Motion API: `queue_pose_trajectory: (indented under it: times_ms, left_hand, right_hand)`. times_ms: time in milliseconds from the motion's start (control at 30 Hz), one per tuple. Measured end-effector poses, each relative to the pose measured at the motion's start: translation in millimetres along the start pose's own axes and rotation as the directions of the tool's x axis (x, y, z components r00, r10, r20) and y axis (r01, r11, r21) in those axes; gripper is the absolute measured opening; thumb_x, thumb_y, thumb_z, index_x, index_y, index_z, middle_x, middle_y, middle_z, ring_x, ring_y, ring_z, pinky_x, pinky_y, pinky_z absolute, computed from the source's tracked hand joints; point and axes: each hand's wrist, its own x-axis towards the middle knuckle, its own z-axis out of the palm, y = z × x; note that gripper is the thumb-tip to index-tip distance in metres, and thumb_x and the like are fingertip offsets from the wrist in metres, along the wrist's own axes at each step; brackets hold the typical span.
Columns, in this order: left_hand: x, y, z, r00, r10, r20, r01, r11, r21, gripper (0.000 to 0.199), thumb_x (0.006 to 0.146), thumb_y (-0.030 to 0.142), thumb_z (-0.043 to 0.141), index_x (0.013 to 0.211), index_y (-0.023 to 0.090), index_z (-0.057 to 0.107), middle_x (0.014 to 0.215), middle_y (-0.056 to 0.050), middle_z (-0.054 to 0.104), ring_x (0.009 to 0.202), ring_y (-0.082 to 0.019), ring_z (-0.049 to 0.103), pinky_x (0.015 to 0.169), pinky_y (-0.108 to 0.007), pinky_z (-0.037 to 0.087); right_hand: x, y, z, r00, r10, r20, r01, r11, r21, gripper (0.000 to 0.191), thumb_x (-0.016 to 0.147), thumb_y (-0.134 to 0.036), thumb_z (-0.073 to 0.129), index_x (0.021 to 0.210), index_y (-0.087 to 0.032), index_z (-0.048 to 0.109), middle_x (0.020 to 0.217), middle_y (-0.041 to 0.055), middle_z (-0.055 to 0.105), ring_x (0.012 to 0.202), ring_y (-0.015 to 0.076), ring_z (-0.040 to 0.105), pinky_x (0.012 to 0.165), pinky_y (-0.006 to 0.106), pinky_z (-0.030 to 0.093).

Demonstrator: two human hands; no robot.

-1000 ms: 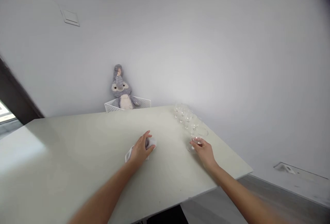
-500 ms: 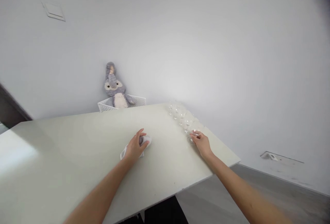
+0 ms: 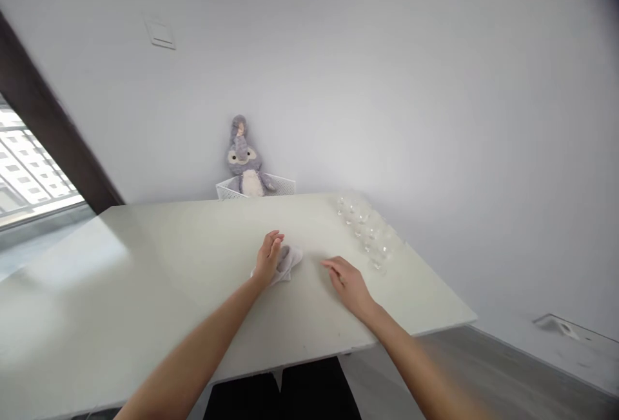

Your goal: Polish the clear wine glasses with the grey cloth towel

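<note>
A crumpled whitish cloth lies on the white table near its middle. My left hand rests at the cloth's left side, touching it, with its fingers apart. To the right of the cloth, my right hand hovers over the table with its fingers bent; nothing shows between them. Beyond it, several clear stemmed glasses stand in rows near the table's right edge, the nearest one just past my right hand and not touched by it.
Behind the table's far edge, a grey plush toy sits in a white perforated basket against the wall. A dark window frame is at the left. The table's right edge slopes toward me.
My right hand has let go of a glass at the near end of the rows and moved left toward the cloth. My left hand has shifted to the cloth's left side. The view has turned left.
</note>
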Motion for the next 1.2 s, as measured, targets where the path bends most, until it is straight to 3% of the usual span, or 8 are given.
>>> queue_pose_trajectory:
  times_ms: [200,367,567,700,800,967,1067,1200]
  left_hand:
    - [-20,13,-28.8,0.999,-0.034,-0.012,0.036,0.947,0.318,0.026,0.075,0.037,0.049,0.093,0.019,0.056,0.089,-0.006,0.061,0.085,-0.019,0.057,0.075,-0.034,0.045]
    - [-53,5,-48.4,0.964,0.052,0.262,-0.209,0.759,0.617,0.057,0.062,0.019,0.060,0.116,0.026,0.048,0.109,-0.006,0.057,0.102,-0.025,0.050,0.087,-0.038,0.037]
    - [-10,22,-50.8,0.982,-0.065,0.176,-0.057,0.793,0.607,0.036,0.074,0.014,0.041,0.103,0.027,0.056,0.088,-0.001,0.065,0.080,-0.020,0.059,0.071,-0.031,0.044]
    - [34,52,-30.7,0.985,0.097,0.143,-0.159,0.835,0.526,0.036,0.077,0.014,0.037,0.103,0.028,0.059,0.103,0.001,0.062,0.093,-0.020,0.057,0.080,-0.034,0.044]
    - [43,64,-18.8,0.956,0.247,0.161,-0.295,0.818,0.494,0.041,0.075,0.008,0.037,0.104,0.027,0.058,0.115,0.001,0.056,0.108,-0.019,0.048,0.093,-0.036,0.037]
    - [-8,61,-23.7,0.969,0.200,0.148,-0.248,0.802,0.544,0.041,0.077,0.013,0.041,0.113,0.028,0.051,0.122,-0.002,0.050,0.113,-0.022,0.044,0.095,-0.042,0.035]
    - [-63,59,-30.1,0.960,0.222,0.173,-0.281,0.799,0.532,0.032,0.081,0.020,0.040,0.110,0.027,0.052,0.117,-0.004,0.051,0.109,-0.020,0.046,0.092,-0.040,0.038]
    - [-123,58,-48.8,0.963,0.187,0.196,-0.269,0.737,0.619,0.020,0.080,0.024,0.043,0.093,0.026,0.058,0.080,-0.005,0.057,0.079,-0.020,0.055,0.067,-0.032,0.047]
  right_hand:
    - [67,-11,44,0.906,-0.316,0.281,0.398,0.862,-0.315,0.046,0.077,-0.004,0.040,0.118,-0.025,0.048,0.121,0.0093,0.050,0.114,0.0239,0.040,0.092,0.043,0.030]
    - [81,1,50,0.939,-0.105,0.328,0.168,0.971,-0.170,0.041,0.072,-0.007,0.043,0.109,-0.021,0.053,0.095,0.0042,0.063,0.087,0.0177,0.056,0.079,0.031,0.039]
    - [87,7,-5,0.988,0.058,0.141,-0.065,0.997,0.050,0.027,0.070,-0.012,0.041,0.089,-0.022,0.058,0.080,-0.0012,0.064,0.072,0.0153,0.058,0.066,0.026,0.043]
    - [77,-3,-51,0.990,-0.018,-0.139,-0.005,0.985,-0.170,0.031,0.073,-0.012,0.042,0.096,-0.022,0.059,0.095,0.0030,0.063,0.086,0.0199,0.056,0.072,0.032,0.042]
    - [48,-24,-73,0.986,-0.128,-0.108,0.082,0.931,-0.355,0.028,0.077,-0.019,0.046,0.102,-0.022,0.059,0.100,0.0073,0.061,0.093,0.0251,0.053,0.073,0.038,0.042]
    - [-14,-44,-73,0.934,-0.128,0.333,0.229,0.930,-0.287,0.036,0.078,-0.040,0.053,0.113,-0.029,0.055,0.112,0.0060,0.058,0.096,0.0265,0.053,0.077,0.042,0.044]
    - [-29,-32,-56,0.954,-0.053,0.296,0.151,0.935,-0.319,0.032,0.085,-0.033,0.042,0.115,-0.027,0.054,0.121,0.0064,0.053,0.108,0.0261,0.049,0.085,0.044,0.043]
    - [-20,-12,-23,0.948,-0.096,0.305,0.201,0.920,-0.336,0.044,0.087,-0.032,0.038,0.130,-0.023,0.037,0.142,0.0060,0.022,0.130,0.0279,0.016,0.099,0.048,0.028]
